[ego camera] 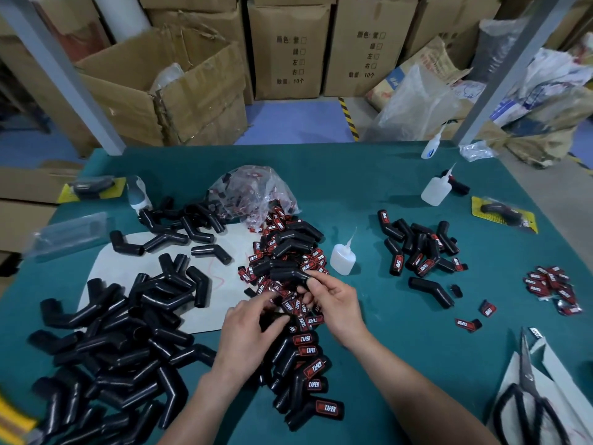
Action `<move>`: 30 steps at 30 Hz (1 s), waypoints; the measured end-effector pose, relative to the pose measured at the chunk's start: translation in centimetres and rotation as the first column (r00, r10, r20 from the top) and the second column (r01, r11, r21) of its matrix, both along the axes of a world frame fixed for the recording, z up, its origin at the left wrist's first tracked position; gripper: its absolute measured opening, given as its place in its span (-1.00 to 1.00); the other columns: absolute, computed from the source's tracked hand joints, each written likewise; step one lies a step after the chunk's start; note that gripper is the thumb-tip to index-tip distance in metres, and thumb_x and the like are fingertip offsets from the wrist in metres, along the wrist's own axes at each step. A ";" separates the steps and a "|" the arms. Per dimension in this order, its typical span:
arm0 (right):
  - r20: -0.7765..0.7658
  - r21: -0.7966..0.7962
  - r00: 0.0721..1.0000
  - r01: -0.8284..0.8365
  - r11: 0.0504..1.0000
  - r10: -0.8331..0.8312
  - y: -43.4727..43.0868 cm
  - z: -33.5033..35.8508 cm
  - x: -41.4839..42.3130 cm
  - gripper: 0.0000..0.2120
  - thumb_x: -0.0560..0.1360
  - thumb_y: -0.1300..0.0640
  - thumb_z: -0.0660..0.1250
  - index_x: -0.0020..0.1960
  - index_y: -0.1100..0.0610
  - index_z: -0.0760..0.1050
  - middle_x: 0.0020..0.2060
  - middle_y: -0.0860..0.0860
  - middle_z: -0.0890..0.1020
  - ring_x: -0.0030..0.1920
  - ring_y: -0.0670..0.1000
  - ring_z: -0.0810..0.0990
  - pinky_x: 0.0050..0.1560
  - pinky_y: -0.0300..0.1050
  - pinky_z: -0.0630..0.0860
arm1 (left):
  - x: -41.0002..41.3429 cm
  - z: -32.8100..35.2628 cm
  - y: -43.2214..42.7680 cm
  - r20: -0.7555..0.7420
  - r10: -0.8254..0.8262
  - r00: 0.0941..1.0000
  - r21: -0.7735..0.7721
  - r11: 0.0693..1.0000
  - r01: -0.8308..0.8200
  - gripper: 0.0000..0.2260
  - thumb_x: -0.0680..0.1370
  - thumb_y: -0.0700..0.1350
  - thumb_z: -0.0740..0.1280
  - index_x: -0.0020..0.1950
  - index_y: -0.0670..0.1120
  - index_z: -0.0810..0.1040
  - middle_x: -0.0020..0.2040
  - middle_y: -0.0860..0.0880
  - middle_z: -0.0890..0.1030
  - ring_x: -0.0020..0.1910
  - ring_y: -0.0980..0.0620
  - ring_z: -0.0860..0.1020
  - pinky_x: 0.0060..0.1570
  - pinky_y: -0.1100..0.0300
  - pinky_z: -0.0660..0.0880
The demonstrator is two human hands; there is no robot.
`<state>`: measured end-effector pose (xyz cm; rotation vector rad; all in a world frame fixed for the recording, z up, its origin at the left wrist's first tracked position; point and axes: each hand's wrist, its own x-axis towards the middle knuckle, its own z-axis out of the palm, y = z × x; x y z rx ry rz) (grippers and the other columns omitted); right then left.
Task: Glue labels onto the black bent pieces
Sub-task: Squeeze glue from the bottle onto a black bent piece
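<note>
1. A black bent piece lies under the left hand, whose fingers curl loosely around it.
2. The right hand pinches a label, just above the left hand.
3. A glue bottle stands on the counter beyond the right hand.

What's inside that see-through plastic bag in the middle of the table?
The clear bag holds more small red-and-black labels, spilling out onto the table. What lies deep inside is hidden by crinkled plastic.
</note>
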<state>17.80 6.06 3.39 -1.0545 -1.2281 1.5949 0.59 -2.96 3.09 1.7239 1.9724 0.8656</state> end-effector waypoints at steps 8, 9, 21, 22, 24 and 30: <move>0.034 0.025 0.999 -0.031 0.999 0.030 -0.5 -0.1 -0.2 -0.82 0.60 0.30 0.34 0.13 0.13 0.64 -0.31 0.05 0.68 -0.40 -0.11 0.53 -0.33 -0.30 0.49 | -2.0 0.0 -0.5 0.028 0.194 0.981 0.143 0.970 -0.196 -0.66 0.46 0.10 0.43 0.06 -0.13 0.71 -0.03 0.08 0.67 -0.07 -0.03 0.63 -0.01 -0.09 0.58; 0.031 0.016 0.999 -0.026 1.000 0.026 -0.5 -0.1 -0.1 -0.82 0.60 0.29 0.34 0.13 0.11 0.65 -0.32 0.04 0.68 -0.40 -0.11 0.52 -0.34 -0.30 0.49 | -2.4 -0.2 -0.4 -0.098 0.257 0.961 0.167 0.957 -0.239 -0.64 0.48 0.10 0.42 0.08 -0.15 0.71 0.02 0.00 0.69 -0.02 -0.11 0.64 0.00 -0.13 0.56; 0.126 0.182 0.990 0.038 0.983 -0.062 -0.5 -1.2 0.9 -0.81 0.55 -0.17 0.32 -0.05 -0.09 0.60 -0.39 -0.01 0.63 -0.46 -0.09 0.50 -0.38 -0.26 0.45 | 0.1 -0.3 2.5 0.388 -0.064 0.920 0.197 0.980 -0.015 -0.65 0.54 -0.12 0.50 0.25 0.23 0.64 0.20 0.29 0.60 0.22 0.18 0.59 0.25 0.31 0.48; 0.193 0.346 0.953 0.156 0.925 -0.232 -0.3 -1.2 1.3 -0.85 0.57 -0.17 0.29 -0.04 -0.16 0.58 -0.34 -0.07 0.64 -0.40 -0.11 0.54 -0.32 -0.25 0.47 | 0.1 -0.6 2.3 0.423 -0.035 0.905 0.187 0.981 -0.049 -0.64 0.54 -0.09 0.50 0.23 0.31 0.63 0.19 0.28 0.61 0.23 0.19 0.59 0.25 0.35 0.46; 0.151 0.588 0.863 0.314 0.745 -0.483 0.5 -0.9 2.2 -0.88 0.58 -0.01 0.29 0.09 -0.17 0.53 -0.17 -0.19 0.58 -0.22 -0.10 0.56 -0.18 -0.22 0.48 | 0.2 -1.0 1.8 0.500 0.021 0.866 0.144 0.984 -0.107 -0.66 0.55 -0.03 0.51 0.21 0.38 0.62 0.21 0.26 0.61 0.25 0.19 0.58 0.23 0.40 0.46; 0.502 0.427 0.760 0.197 0.882 -0.413 3.6 -1.4 3.4 -0.46 0.43 0.10 0.47 0.36 0.10 0.39 0.17 -0.11 0.45 0.21 -0.08 0.41 0.35 -0.11 0.33 | 0.9 -1.5 1.5 0.545 0.076 0.835 0.125 0.977 -0.170 -0.67 0.55 -0.05 0.49 0.21 0.33 0.62 0.24 0.22 0.63 0.31 0.16 0.56 0.26 0.41 0.44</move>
